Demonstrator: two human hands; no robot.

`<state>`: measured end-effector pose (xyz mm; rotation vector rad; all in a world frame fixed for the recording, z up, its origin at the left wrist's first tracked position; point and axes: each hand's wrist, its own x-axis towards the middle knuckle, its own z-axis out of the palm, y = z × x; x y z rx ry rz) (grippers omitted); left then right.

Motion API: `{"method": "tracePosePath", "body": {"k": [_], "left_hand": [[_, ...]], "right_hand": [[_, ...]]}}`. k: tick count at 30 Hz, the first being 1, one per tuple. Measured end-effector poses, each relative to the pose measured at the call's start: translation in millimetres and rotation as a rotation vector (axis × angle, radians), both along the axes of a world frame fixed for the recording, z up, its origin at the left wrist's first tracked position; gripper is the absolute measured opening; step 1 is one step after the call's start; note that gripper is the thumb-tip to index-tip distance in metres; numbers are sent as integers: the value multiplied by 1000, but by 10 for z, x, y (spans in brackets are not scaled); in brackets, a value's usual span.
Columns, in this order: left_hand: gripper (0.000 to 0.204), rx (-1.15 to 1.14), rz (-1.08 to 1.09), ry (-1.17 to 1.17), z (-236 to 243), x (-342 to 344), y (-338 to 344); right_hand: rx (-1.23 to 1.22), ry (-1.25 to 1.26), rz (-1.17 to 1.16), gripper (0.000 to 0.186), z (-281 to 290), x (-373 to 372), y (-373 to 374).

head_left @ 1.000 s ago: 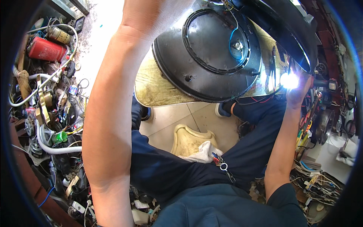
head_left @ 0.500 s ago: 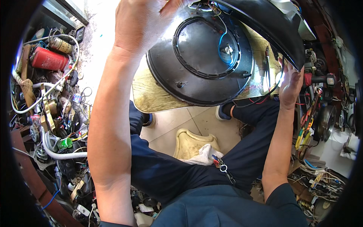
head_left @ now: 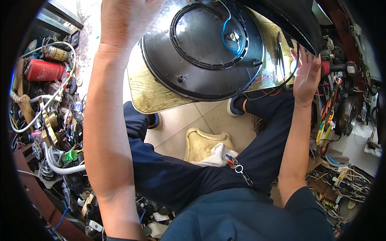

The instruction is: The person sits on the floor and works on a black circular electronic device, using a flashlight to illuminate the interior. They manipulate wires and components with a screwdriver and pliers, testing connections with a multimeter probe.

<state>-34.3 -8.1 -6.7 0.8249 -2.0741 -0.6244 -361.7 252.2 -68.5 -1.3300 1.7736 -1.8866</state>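
Observation:
A round black plastic base [head_left: 161, 76] lies on a wooden board, with a raised ring and a thin blue wire [head_left: 224, 34] inside it. Above its right side a curved black cover [head_left: 289, 24] is held up and tilted, its upper part cut off by the picture's edge. My right hand [head_left: 306, 78] is at the cover's lower right end, fingers up against its edge. A black cable [head_left: 296, 66] hangs beside that hand. My left hand [head_left: 126, 20] reaches past the base's far left, its fingers beyond the top edge, so its hold is hidden.
Test-probe-like leads [head_left: 279, 50] lie on the wooden board [head_left: 148, 98], right of the base. A red cylinder [head_left: 46, 70] and heaped parts crowd the left. On the right are a red-black power tool [head_left: 337, 68] and tangled wires [head_left: 341, 186]. A cream stool [head_left: 197, 144] stands between my legs.
The view has shifted, so the base and board sit higher and further left. The left hand's fingers have passed out of the picture; the right hand stays at the cover's end.

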Motion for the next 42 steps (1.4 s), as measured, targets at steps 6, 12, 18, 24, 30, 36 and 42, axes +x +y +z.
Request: {"method": "tracePosePath", "body": {"k": [6, 12, 18, 24, 30, 36, 42], "left_hand": [[24, 175, 82, -91, 62, -66, -28], [21, -125, 61, -34, 9, -63, 57], [25, 265, 98, -185, 233, -60, 79], [29, 108, -9, -29, 40, -46, -57], [32, 178, 42, -134, 73, -23, -37], [30, 110, 24, -155, 18, -43, -109], [30, -245, -72, 140, -228, -47, -252]], "right_hand": [[-16, -34, -4, 75, 29, 125, 60], [-11, -83, -14, 71, 63, 235, 115], [-11, -103, -11, 65, 90, 261, 157], [-13, -112, 20, 59, 105, 212, 167], [-47, -136, 49, 54, 45, 149, 207], [-34, -183, 2, 52, -14, 107, 228], [1, -197, -45, 49, 11, 248, 215]]}}
